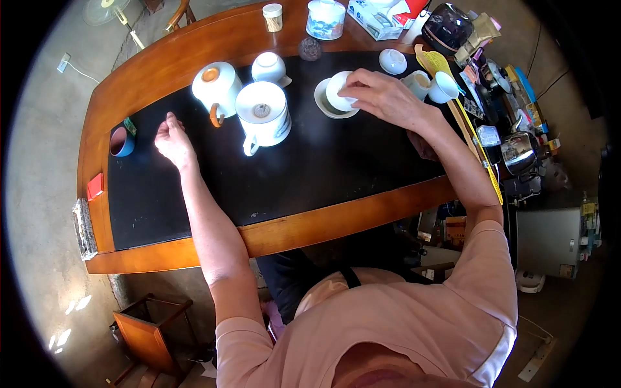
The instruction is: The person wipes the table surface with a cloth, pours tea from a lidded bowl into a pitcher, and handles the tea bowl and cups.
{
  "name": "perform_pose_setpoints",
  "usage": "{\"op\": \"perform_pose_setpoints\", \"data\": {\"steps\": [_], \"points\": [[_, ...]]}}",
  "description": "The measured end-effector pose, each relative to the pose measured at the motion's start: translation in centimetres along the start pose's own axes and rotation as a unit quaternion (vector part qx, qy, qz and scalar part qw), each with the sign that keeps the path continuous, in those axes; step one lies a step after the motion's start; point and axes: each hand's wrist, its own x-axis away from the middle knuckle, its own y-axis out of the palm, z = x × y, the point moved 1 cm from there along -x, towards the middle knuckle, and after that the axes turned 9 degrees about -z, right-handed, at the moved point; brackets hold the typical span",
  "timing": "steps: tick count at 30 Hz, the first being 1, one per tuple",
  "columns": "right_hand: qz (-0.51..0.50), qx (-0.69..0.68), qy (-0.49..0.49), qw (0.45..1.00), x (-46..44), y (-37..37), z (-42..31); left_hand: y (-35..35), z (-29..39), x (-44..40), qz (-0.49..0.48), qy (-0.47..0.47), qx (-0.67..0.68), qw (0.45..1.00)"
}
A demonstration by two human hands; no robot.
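Note:
My right hand (394, 100) has its fingertips closed on the rim of a small white cup (339, 92). The cup is tilted over a white dish (321, 103); whether the two touch, I cannot tell. At the left, my left hand (174, 143) is raised over the black table top, fingers curled together and nothing visible in them. Between my hands stand a large white mug (264, 119), a white mug with an orange-brown handle (220, 84) upside down, and a smaller white vessel (268, 66). White cups (443, 87) and a small white lid (392, 61) are near my right wrist.
A blue cup (121, 142) and a red packet (95, 186) sit by the left edge. Along the back are a paper cup (273, 17), a painted jar (325, 19) and a tissue box (375, 21). A yellow strainer (435, 61) and a metal kettle (519, 154) are right.

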Motion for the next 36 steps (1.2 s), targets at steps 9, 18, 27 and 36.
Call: {"op": "perform_pose_setpoints", "data": {"steps": [9,18,27,36], "points": [[0.014,0.079,-0.017,0.997,-1.5,1.7,0.8,0.0,-0.3,-0.2,-0.001,0.002,0.002,1.000],[0.130,-0.093,0.129,0.979,-0.7,0.1,1.4,0.1,0.1,0.0,-0.006,0.008,0.000,1.000],[0.071,-0.141,0.105,0.982,-1.1,2.4,0.0,0.2,-0.2,0.0,-0.006,0.012,0.036,0.999],[0.060,-0.158,0.124,0.978,-1.1,3.6,0.5,0.1,-0.1,-0.2,-0.007,0.007,0.011,1.000]]}}
